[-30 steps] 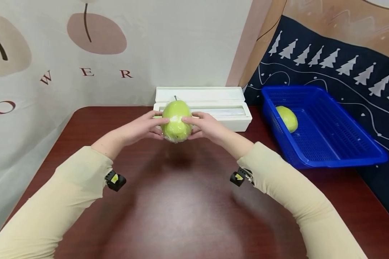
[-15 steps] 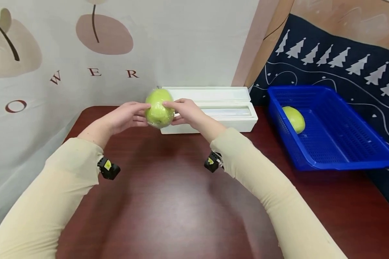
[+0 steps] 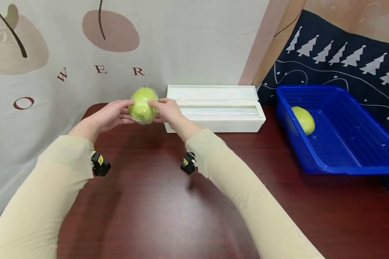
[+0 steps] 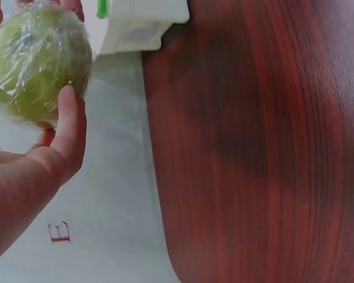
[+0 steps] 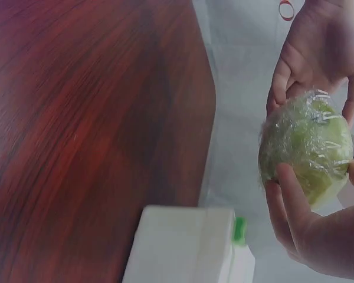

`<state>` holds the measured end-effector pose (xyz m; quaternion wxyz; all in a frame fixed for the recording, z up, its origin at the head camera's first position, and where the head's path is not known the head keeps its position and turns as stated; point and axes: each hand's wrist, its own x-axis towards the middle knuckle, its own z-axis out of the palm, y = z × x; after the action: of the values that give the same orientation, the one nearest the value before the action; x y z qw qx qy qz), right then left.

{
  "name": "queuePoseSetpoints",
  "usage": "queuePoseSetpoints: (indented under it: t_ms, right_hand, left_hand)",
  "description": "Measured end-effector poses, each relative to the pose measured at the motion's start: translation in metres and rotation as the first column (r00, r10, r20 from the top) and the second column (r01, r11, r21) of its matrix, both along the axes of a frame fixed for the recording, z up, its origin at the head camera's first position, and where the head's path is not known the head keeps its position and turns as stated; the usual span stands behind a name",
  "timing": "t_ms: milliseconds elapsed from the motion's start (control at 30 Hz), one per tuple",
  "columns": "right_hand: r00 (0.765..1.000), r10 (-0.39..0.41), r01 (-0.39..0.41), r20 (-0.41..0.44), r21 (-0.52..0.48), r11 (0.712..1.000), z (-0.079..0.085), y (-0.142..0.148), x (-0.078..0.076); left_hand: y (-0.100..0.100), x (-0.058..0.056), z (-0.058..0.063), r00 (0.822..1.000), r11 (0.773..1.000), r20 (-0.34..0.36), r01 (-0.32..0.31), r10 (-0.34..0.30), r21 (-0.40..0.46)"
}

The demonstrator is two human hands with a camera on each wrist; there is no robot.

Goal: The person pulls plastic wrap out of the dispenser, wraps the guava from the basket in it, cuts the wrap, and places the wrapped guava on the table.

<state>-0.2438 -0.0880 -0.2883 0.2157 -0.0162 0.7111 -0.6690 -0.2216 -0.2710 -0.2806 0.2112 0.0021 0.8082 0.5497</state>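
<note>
Both hands hold a green pear [image 3: 144, 104] wrapped in clear cling film, up off the table at the back left. Wrinkles of film show over its skin in the left wrist view. My left hand [image 3: 113, 114] grips its left side, thumb on the near face and fingers behind. On the opposite side my right hand [image 3: 168, 110] grips it the same way, thumb on the front. To the right of the hands stands a white cling film box [image 3: 215, 125], its lid raised, with a shiny roll [image 3: 220, 112] inside.
A blue plastic basket [image 3: 330, 169] stands at the right with another green fruit [image 3: 304, 120] against its left wall. The dark red table [image 3: 149, 208] backs onto a pale printed wall cloth [image 3: 194, 43].
Both hands have carried the wrapped pear leftward, from in front of the white box to beyond its left end. The head view has turned slightly left.
</note>
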Motion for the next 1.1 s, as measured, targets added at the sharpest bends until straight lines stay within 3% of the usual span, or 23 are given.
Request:
queuePoseSetpoints:
  t_ms: [233, 467, 567, 833, 1100]
  right_hand:
    - [0.998, -0.055, 0.056, -0.027, 0.011, 0.998, -0.009, -0.016, -0.001]
    - [0.992, -0.099, 0.110, -0.083, 0.153, 0.982, -0.023, -0.029, 0.003]
    - [0.992, -0.073, 0.089, -0.100, 0.176, 0.980, -0.028, -0.033, 0.005]
    - [0.999, 0.030, -0.026, -0.033, 0.116, 0.993, -0.042, -0.036, 0.009]
    - [0.994, 0.111, -0.111, 0.006, 0.081, 0.991, -0.060, -0.033, 0.011]
  left_hand:
    - [-0.006, -0.001, -0.009, 0.997, 0.997, -0.002, -0.074, 0.074, 0.026]
    - [-0.009, -0.001, -0.023, 0.992, 0.993, 0.032, -0.121, 0.121, 0.009]
    - [-0.010, -0.001, -0.028, 0.990, 0.991, 0.040, -0.134, 0.134, -0.011]
    - [-0.011, 0.001, -0.043, 0.991, 0.990, 0.037, -0.123, 0.126, -0.070]
    - [-0.008, 0.004, -0.059, 0.987, 0.988, 0.064, -0.146, 0.148, -0.046]
